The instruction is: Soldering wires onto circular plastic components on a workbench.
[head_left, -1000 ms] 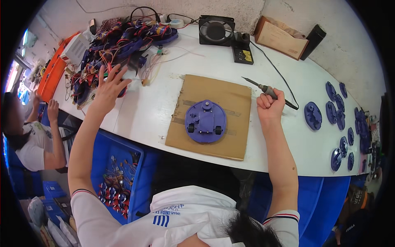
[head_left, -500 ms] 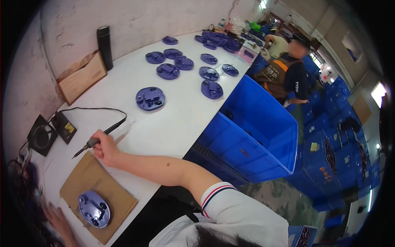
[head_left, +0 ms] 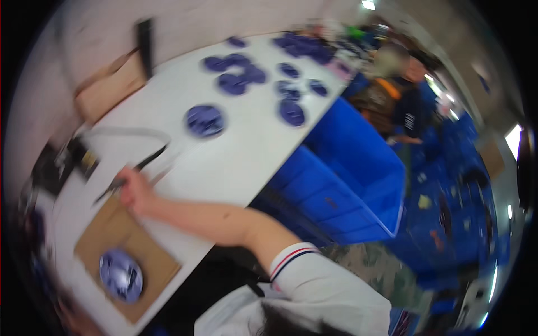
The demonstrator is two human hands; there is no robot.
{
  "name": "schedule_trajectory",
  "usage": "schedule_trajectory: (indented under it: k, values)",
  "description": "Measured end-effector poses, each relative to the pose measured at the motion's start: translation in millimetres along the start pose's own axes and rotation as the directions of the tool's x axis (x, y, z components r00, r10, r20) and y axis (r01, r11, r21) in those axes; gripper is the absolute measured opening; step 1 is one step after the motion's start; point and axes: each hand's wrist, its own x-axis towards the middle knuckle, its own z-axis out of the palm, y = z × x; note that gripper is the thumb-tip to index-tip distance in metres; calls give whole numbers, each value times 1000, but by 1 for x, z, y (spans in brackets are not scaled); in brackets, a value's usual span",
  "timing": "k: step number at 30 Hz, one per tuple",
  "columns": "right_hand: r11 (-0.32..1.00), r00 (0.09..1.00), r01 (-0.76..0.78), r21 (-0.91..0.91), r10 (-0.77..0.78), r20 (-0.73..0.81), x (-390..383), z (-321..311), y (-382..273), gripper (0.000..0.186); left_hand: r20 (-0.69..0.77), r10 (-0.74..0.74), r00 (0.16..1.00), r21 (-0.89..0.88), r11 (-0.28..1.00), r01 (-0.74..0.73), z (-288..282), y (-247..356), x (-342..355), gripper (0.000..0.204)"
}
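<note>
My right hand [head_left: 137, 193] is closed round the handle of a soldering iron [head_left: 116, 184], whose tip points left above the far end of a brown cardboard sheet [head_left: 147, 246]. On that sheet lies a purple oval plastic housing [head_left: 121, 275] with dark parts inside. My left hand [head_left: 75, 318] is at the lower left, close to the table edge beside the cardboard; its fingers are smeared by motion. From the iron a cord runs back to a dark stand [head_left: 54, 168] at the left of the white table [head_left: 235, 159].
Several more purple housings [head_left: 205, 120] are spread over the table, with a heap [head_left: 305, 47] at the far end. A black bottle [head_left: 144, 47] and brown paper folder [head_left: 111, 88] stand by the wall. A blue crate [head_left: 342, 193] adjoins the right edge; people [head_left: 392, 92] are beyond.
The view has shifted and blurred, so the table's things appear higher. My left hand has moved nearer along the cardboard's left side. My right hand still grips the soldering iron.
</note>
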Motion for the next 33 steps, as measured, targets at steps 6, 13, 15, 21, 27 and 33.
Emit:
schedule_trajectory:
  k: [6, 13, 15, 21, 27, 33]
  values:
    - [893, 898, -359, 271, 410, -161, 0, 26, -42, 11, -128, -185, 974, -112, 979, 171, -47, 101, 29, 66]
    - [953, 949, -294, 74, 301, -93, -2, 38, -40, 16, -78, -469, 880, 65, 878, 474, -72, 80, -7, 66]
    - [956, 954, -281, 84, 288, -81, 0, 39, -37, 16, -51, -491, 870, 44, 869, 493, -69, 74, -7, 65]
    - [959, 953, -273, 72, 280, -115, 2, 44, -38, 16, 135, -553, 822, -248, 785, 568, -68, 38, 6, 63]
    - [957, 950, -276, 86, 285, -128, -2, 44, -39, 14, 140, -732, 666, -700, 403, 590, -102, 36, 29, 61]
    - [953, 951, -292, 79, 299, -85, 1, 38, -37, 13, 4, -705, 709, -747, 469, 471, -126, 117, -3, 51]
